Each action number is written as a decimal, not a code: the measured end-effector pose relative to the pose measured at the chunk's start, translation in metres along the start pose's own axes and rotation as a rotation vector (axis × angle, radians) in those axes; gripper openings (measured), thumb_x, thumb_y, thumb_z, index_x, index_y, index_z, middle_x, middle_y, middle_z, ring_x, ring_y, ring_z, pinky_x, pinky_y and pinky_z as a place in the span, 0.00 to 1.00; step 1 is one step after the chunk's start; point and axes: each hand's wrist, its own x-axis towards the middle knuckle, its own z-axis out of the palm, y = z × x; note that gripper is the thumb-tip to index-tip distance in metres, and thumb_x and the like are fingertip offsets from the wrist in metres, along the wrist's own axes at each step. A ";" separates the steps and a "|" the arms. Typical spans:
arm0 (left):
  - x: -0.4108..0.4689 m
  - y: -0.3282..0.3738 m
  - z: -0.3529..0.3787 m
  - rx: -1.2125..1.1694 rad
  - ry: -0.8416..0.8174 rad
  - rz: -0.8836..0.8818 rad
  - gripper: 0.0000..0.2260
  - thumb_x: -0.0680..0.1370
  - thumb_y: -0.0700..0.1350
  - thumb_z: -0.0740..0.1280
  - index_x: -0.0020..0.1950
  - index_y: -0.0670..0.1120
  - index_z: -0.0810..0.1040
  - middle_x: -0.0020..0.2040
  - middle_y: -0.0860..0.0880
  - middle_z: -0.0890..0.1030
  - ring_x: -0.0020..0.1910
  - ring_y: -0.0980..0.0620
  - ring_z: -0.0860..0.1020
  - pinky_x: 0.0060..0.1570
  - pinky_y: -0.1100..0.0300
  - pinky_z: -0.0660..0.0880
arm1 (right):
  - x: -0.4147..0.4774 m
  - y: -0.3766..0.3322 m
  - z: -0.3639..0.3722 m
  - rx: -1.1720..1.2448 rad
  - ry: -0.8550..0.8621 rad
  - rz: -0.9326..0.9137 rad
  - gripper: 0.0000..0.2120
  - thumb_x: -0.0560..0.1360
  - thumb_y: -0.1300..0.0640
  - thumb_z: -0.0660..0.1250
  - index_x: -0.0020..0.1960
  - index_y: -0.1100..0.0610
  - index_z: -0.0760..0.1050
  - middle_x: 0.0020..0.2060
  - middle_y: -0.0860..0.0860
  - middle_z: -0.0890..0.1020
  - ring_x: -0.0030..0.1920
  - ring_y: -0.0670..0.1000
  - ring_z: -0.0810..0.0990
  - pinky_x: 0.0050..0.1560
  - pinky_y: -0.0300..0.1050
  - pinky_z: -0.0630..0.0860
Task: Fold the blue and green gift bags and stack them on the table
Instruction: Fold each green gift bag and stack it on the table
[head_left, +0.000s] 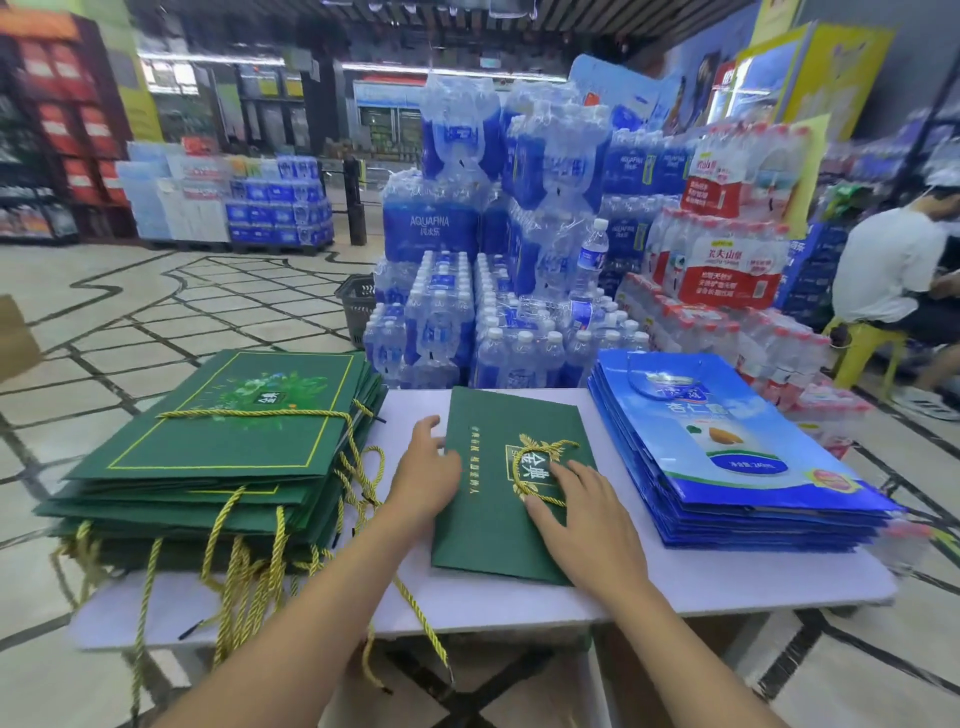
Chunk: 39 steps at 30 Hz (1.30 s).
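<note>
Bag (483, 525) green, on table (675, 582) | left hand (426, 475), right hand (582, 514) — hands flat, pressing it

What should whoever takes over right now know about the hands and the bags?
Left hand: open, fingers touching the left edge of the single green bag lying mid-table.
Right hand: open, pressing flat on that bag.
Green stack lies on the left, blue stack on the right, both flat.
Done: this bag looks folded flat.
Left: probably move it onto a stack. I cannot tell whether more bags need folding.
</note>
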 end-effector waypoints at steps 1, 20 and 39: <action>-0.002 0.004 -0.002 -0.228 0.010 -0.056 0.22 0.81 0.39 0.61 0.75 0.50 0.65 0.61 0.45 0.82 0.51 0.46 0.83 0.56 0.47 0.81 | 0.001 -0.001 -0.002 0.032 0.014 0.007 0.34 0.78 0.30 0.52 0.79 0.46 0.63 0.78 0.46 0.64 0.79 0.48 0.59 0.77 0.50 0.62; -0.050 0.045 -0.014 -0.384 0.102 0.281 0.18 0.83 0.36 0.63 0.61 0.60 0.74 0.48 0.63 0.84 0.44 0.63 0.83 0.39 0.65 0.80 | 0.032 -0.047 -0.078 0.447 0.075 0.157 0.29 0.77 0.42 0.69 0.74 0.51 0.69 0.66 0.51 0.76 0.56 0.49 0.73 0.55 0.45 0.70; -0.008 0.116 0.185 0.304 -0.224 0.249 0.32 0.69 0.65 0.61 0.72 0.55 0.69 0.67 0.50 0.77 0.64 0.42 0.76 0.65 0.43 0.74 | 0.048 0.141 -0.215 -0.110 0.066 0.323 0.36 0.74 0.32 0.66 0.74 0.52 0.69 0.69 0.57 0.76 0.68 0.62 0.74 0.64 0.57 0.75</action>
